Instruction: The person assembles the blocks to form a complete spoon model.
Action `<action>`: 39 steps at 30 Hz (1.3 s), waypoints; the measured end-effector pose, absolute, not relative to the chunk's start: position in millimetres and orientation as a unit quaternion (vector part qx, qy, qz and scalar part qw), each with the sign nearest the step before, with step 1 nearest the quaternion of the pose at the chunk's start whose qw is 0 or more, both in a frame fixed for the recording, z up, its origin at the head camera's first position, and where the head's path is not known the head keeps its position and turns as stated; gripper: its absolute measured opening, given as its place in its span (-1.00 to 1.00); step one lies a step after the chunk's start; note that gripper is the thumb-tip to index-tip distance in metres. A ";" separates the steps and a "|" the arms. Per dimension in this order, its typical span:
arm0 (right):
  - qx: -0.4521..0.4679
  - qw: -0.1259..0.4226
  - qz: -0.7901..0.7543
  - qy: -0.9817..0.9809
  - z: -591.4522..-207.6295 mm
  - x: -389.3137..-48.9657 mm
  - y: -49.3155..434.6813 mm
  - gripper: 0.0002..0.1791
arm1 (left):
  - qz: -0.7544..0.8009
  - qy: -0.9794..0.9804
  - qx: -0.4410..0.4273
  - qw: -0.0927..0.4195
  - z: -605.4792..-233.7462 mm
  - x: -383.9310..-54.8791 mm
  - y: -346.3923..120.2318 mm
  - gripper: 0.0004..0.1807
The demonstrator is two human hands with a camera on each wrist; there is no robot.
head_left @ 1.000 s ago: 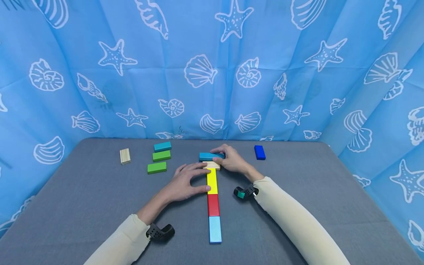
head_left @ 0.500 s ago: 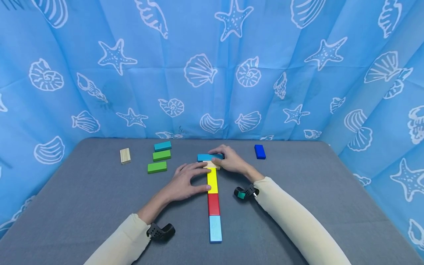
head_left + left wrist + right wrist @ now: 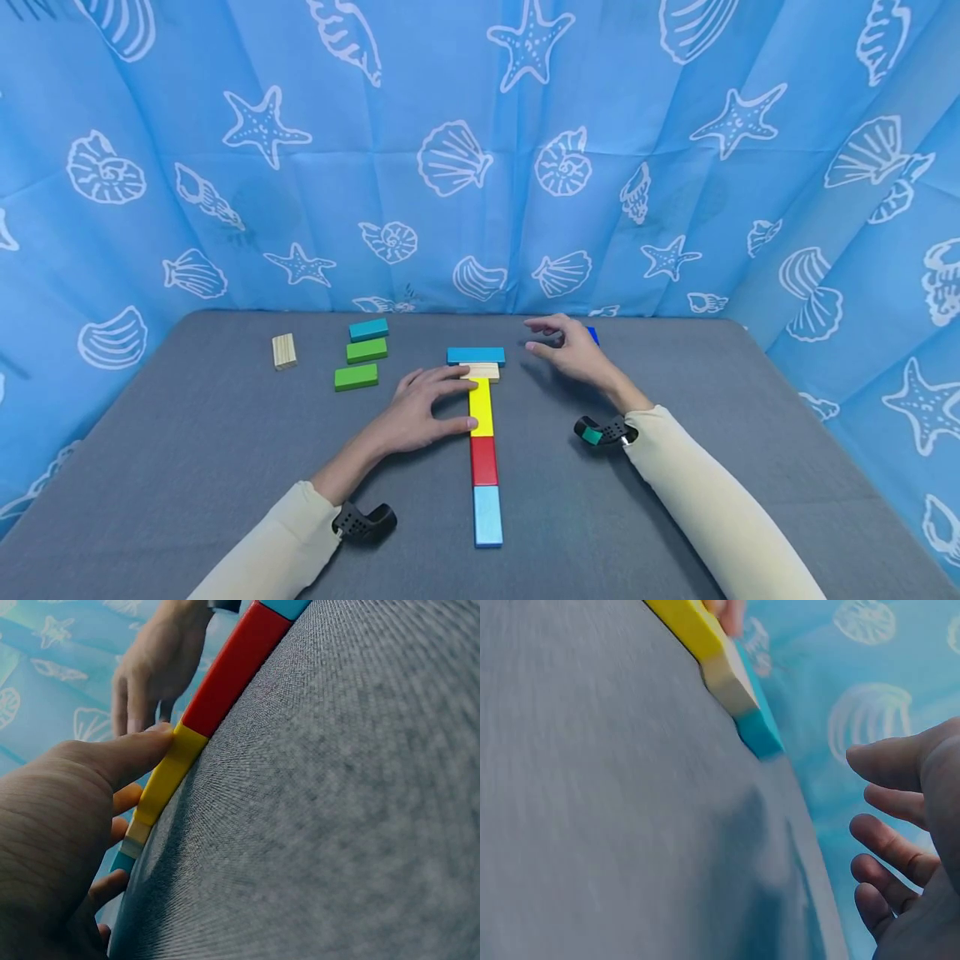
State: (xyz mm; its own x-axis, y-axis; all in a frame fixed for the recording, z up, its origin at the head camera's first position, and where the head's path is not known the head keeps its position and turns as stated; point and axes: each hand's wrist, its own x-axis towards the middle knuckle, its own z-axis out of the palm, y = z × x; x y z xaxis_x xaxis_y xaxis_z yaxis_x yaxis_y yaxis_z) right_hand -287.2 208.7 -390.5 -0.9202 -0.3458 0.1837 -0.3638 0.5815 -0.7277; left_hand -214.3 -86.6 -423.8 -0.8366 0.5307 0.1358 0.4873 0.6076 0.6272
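Note:
Wooden blocks form a T in the head view: a blue block lies crosswise at the far end, then a plain wood block. A yellow block, a red block and a light blue block run in line toward me. My left hand rests its thumb and fingertips on the left side of the yellow and plain wood blocks, fingers spread. To the right of the T my right hand hovers with loosely bent fingers and nothing in them. It partly hides a dark blue block.
Left of the T lie a teal block, a green block, another green block and a plain wood block. A grey cloth covers the table. The blue shell-print curtain hangs behind its far edge.
The blue crosspiece shifted slightly left and sat across the T's end. My right hand then let go of it and moved right. The left hand stayed in place.

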 end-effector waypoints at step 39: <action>0.126 -0.040 0.408 -0.903 -402.7 -307.8 221.0 -0.24 | 0.335 0.902 0.270 0.043 -424.2 -214.2 -85.5 -0.36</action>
State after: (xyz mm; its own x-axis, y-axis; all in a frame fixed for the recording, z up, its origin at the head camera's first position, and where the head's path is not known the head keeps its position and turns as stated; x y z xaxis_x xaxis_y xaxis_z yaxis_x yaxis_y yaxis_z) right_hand -307.8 221.0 -402.7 -0.9649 -0.2608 0.0300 -0.1950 0.6357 -0.7469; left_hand -214.2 -85.5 -424.2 -0.8505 0.5157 0.1036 0.4585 0.6304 0.6264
